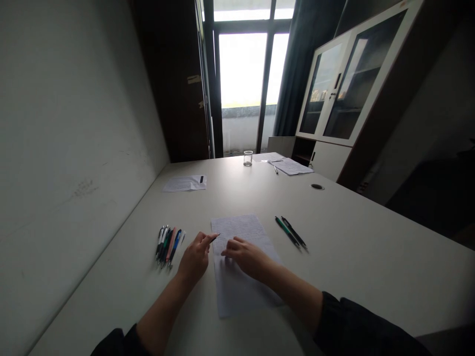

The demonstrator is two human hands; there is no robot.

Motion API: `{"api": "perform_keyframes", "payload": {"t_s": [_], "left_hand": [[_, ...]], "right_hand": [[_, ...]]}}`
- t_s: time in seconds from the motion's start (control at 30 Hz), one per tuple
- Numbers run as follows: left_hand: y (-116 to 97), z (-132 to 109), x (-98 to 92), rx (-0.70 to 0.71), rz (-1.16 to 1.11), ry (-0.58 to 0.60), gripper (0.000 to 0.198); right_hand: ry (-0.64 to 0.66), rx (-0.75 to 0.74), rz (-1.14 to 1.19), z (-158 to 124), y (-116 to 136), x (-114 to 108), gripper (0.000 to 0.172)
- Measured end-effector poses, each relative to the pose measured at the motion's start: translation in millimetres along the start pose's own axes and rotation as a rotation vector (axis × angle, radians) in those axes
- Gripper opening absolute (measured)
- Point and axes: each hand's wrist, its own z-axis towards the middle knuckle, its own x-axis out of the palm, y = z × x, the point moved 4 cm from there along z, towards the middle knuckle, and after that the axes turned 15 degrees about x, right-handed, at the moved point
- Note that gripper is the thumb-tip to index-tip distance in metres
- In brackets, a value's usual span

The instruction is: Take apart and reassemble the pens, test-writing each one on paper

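A sheet of lined paper with writing (245, 291) lies on the table in front of me. My left hand (195, 257) is at its left edge, closed on a thin dark pen (215, 238); only the pointed end shows past the fingers. Over the middle of the sheet is my right hand (243, 254), its fingers curled in toward the thumb. Whatever it may hold is hidden. Left of my left hand lies a row of several pens (168, 245), black, white, green, pink and blue. To the right of the paper are a green pen (287, 232) and a black pen (295, 232), side by side.
Farther back on the white table (237, 193) stand a clear glass (248, 158) and a stack of papers (293, 166) with a pen (275, 169) beside it. Another paper (181, 184) lies near the left wall. A round cable hole (317, 187) is at the right.
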Motion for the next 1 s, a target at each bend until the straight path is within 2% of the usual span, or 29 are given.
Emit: {"api": "perform_keyframes", "payload": {"t_s": [0.23,0.4,0.6,1.0], "left_hand": [[-3,0,3.0,0.068,-0.077,-0.034,0.051],[-8,0,5.6,0.1,-0.108,0.009,0.037],[-17,3,2.9,0.144,-0.101,0.06,0.031],[-11,2,7.9,0.165,-0.009,0.059,0.051]], "right_hand": [[-0.159,0.201,0.22,0,-11,-15,0.015],[-0.212,0.336,0.365,0,-20,-14,0.01],[-0.202,0.325,0.407,0,-15,-17,0.009],[-0.256,0.341,0.432,-1,-19,-22,0.008]]}}
